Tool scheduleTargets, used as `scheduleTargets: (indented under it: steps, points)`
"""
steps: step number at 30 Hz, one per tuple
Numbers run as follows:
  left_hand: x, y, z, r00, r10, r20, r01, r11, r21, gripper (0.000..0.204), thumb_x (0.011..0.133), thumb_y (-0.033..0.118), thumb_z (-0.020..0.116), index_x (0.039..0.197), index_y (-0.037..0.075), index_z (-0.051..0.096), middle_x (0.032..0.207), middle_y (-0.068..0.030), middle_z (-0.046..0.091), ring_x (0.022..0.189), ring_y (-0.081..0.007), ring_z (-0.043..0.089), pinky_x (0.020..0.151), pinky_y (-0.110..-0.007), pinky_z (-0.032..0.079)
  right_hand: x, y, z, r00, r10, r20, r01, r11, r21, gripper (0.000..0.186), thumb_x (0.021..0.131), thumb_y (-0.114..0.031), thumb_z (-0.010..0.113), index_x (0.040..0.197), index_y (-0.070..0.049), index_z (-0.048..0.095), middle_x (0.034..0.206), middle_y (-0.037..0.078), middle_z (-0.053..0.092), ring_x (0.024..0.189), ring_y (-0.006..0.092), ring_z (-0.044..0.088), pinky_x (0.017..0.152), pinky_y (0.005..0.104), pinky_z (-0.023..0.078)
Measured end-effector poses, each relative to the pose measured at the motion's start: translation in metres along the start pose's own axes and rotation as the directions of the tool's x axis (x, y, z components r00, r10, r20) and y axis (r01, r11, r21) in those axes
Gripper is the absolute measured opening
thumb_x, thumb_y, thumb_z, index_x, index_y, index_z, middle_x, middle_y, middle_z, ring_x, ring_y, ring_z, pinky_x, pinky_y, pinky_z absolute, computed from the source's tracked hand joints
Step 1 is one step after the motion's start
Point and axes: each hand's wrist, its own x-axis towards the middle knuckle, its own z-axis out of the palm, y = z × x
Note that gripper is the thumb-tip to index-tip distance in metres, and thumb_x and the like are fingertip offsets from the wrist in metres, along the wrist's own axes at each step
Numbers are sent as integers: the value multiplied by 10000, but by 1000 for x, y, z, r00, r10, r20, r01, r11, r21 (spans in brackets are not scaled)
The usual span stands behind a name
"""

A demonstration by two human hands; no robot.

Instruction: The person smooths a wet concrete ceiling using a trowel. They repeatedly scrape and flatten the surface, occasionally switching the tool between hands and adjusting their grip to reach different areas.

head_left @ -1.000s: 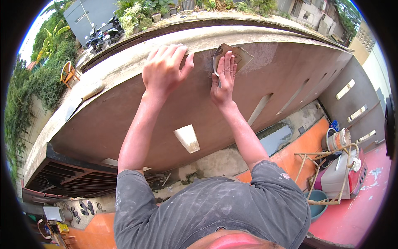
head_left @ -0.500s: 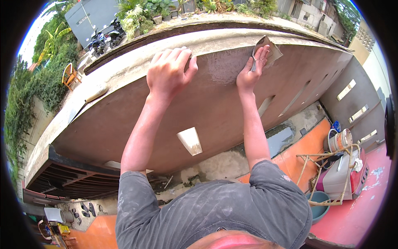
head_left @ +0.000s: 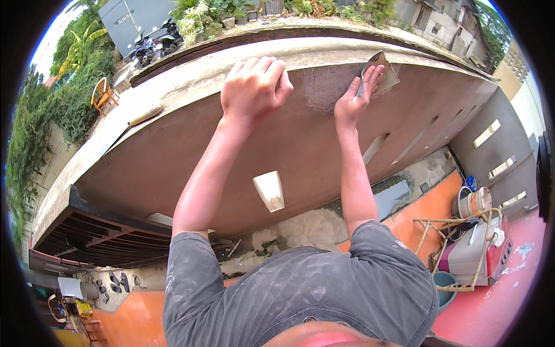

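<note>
My right hand (head_left: 354, 104) holds a brown sheet of sandpaper (head_left: 389, 76) against the upper face of the wall (head_left: 324, 141), near its top edge. The fingers lie nearly straight over the sheet, and one corner sticks up past the fingertips. Left of that hand, a scuffed, paler patch (head_left: 322, 87) marks the brown surface. My left hand (head_left: 251, 89) rests on the wall's pale ledge (head_left: 214, 78), its fingers bent over the top and the thumb alongside. Nothing loose shows in it. Grey dust covers parts of my shirt.
On the ledge at left lies a pale elongated object (head_left: 145, 113). Beyond it stands a wooden chair (head_left: 104, 95). A dark slatted rack (head_left: 110, 237) juts out at lower left. At right are a bamboo frame (head_left: 471, 254), a teal basin (head_left: 444, 289) and a bucket (head_left: 478, 201).
The whole view has shifted slightly. Both hands keep almost the same places on the wall, and the sandpaper is still under my right hand.
</note>
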Motion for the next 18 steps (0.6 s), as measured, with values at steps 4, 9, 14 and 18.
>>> scheduleTargets:
  steps: [4, 9, 14, 18]
  points:
    - [-8, -6, 3, 999, -17, -34, 16, 1000, -25, 88, 857, 191, 669, 808, 118, 676, 835, -38, 717, 785, -241, 696, 745, -380, 547, -64, -92, 22, 909, -208, 362, 208, 977, 38, 653, 998, 7, 520, 1639, -64, 415, 1768, 163, 232, 1636, 385, 189, 1305, 571, 102]
    - [-7, -6, -1, 997, -47, -64, 42, 996, -74, 79, 845, 177, 665, 794, 117, 676, 777, -52, 706, 738, -258, 694, 741, -387, 547, -26, -13, 6, 977, -133, 170, 141, 989, -41, 615, 1033, -22, 502, 1640, -55, 405, 1765, 161, 239, 1638, 381, 181, 1300, 587, 111]
    - [-5, -6, 3, 997, -45, -66, 43, 999, -29, 70, 843, 172, 665, 816, 116, 698, 758, -46, 710, 708, -260, 699, 736, -391, 550, -20, -26, 15, 998, 57, 13, -56, 998, -29, 565, 1121, -140, 483, 1665, -65, 348, 1774, 152, 210, 1639, 400, 148, 1293, 603, 122]
    - [-8, -2, -5, 994, -104, 43, 107, 993, -51, 138, 847, 133, 665, 913, 99, 782, 966, -52, 813, 881, -227, 773, 810, -380, 581, -56, -72, 21, 961, -143, 238, 145, 989, 9, 537, 1126, -167, 492, 1643, -56, 400, 1770, 171, 215, 1638, 389, 171, 1289, 598, 124]
